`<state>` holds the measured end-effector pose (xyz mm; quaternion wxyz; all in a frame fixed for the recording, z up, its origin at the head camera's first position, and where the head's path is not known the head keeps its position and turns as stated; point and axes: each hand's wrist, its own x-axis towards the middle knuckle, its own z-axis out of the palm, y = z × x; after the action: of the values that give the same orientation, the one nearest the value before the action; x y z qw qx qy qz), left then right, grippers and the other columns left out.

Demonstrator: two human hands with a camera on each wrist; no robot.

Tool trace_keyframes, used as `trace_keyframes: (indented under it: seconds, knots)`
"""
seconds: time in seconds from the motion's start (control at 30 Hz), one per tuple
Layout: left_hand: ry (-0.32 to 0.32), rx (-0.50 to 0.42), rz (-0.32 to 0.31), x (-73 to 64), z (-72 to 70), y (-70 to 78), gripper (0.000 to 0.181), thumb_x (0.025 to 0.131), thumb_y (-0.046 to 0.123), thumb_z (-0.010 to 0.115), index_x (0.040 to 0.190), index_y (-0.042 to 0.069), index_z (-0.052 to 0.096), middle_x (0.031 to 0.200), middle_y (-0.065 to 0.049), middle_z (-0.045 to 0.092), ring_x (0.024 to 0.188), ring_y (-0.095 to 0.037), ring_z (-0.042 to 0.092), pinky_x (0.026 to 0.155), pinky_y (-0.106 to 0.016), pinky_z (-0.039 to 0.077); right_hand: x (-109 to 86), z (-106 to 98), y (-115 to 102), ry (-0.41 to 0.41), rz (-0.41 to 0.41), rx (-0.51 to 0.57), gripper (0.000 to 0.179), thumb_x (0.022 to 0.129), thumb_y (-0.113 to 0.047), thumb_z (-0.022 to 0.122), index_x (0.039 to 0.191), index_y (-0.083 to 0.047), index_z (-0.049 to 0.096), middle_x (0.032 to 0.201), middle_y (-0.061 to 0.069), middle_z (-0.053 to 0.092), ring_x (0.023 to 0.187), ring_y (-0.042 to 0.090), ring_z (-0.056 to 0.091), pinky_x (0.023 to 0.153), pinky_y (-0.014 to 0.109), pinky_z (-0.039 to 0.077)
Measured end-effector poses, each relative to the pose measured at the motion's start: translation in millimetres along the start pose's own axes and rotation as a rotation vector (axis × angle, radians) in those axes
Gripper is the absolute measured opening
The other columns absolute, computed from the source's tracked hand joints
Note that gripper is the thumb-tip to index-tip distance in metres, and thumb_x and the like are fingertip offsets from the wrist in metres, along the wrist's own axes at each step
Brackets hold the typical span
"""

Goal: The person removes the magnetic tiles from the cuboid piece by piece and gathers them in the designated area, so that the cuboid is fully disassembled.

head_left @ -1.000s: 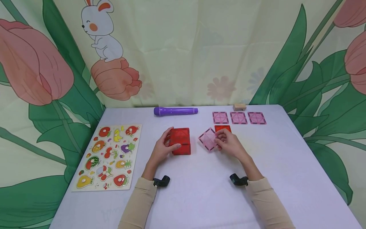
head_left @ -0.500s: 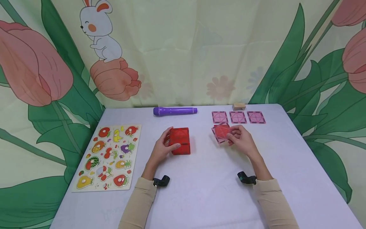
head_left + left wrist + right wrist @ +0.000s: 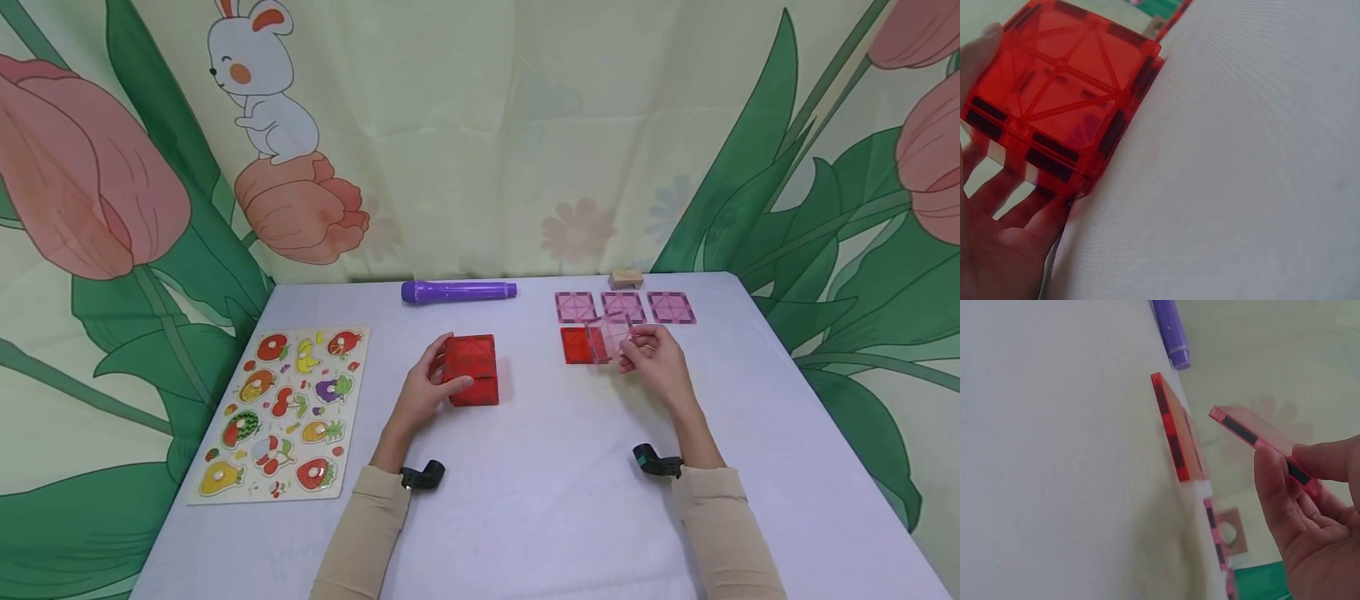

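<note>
Well, at a white table [image 3: 540, 500] before tulip drapery [image 3: 450, 167], left fingers [image 3: 433, 353] grip red tiles [image 3: 471, 358], right fingers [image 3: 1272, 494] a pink tile [image 3: 611, 337].

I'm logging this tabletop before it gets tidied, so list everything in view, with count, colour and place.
Fruit puzzle board: 1, cream with multicoloured fruit, table's left side
Purple baton: 1, purple, far edge
Small block: 1, wood-coloured, far edge, right of centre
Row of tiles: 3, pink, in front of the small block
Flat tile: 1, red, nearer than the row's left end
Held tile: 1, see-through pink, in the right hand
Tile block: 1, red, in the left hand; tiles uncountable
Table: 1, white, below everything
Backdrop: 1, pale with tulips and rabbit, behind
Wrist devices: 2, black, on the wrists
Sleeves: 2, beige, near edge
Left hand: 1, left of centre
Right hand: 1, right of centre
</note>
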<state>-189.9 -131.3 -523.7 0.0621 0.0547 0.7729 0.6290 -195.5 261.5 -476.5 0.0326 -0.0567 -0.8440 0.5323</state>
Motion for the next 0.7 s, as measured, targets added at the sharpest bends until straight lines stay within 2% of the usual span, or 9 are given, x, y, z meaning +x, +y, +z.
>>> trace_keyframes:
  seconds: [0.2, 0.4, 0.7]
  knots:
    - [-0.011, 0.002, -0.018, -0.5, -0.1, 2.9, 0.085, 0.084, 0.029, 0.081, 0.154, 0.037, 0.034, 0.154, -0.004, 0.043, 0.144, -0.026, 0.041, 0.115, -0.046, 0.043, 1.1, -9, 6, 0.076, 0.106, -0.008, 0.047, 0.103, -0.028, 0.057, 0.138, -0.002, 0.042, 0.112, 0.015, 0.061, 0.070, 0.001, 0.067, 0.074, 0.025, 0.062]
    - [-0.002, 0.009, -0.013, -1.1, -0.3, 2.1, 0.083, 0.082, 0.033, 0.083, 0.151, 0.042, 0.037, 0.152, -0.002, 0.045, 0.142, -0.025, 0.043, 0.114, -0.045, 0.045, 3.2, -13, 14, 0.125, 0.179, -0.013, 0.050, 0.103, -0.031, 0.055, 0.142, -0.004, 0.042, 0.112, 0.013, 0.061, 0.071, 0.001, 0.066, 0.072, 0.022, 0.061]
    - [0.011, 0.016, 0.001, -1.6, 0.7, 2.2, 0.081, 0.081, 0.037, 0.083, 0.149, 0.045, 0.038, 0.149, -0.001, 0.048, 0.139, -0.026, 0.045, 0.113, -0.048, 0.045, 9.9, -15, 29, 0.163, 0.193, -0.024, 0.046, 0.103, -0.026, 0.056, 0.140, -0.001, 0.045, 0.103, 0.010, 0.063, 0.065, 0.001, 0.065, 0.065, 0.020, 0.060]
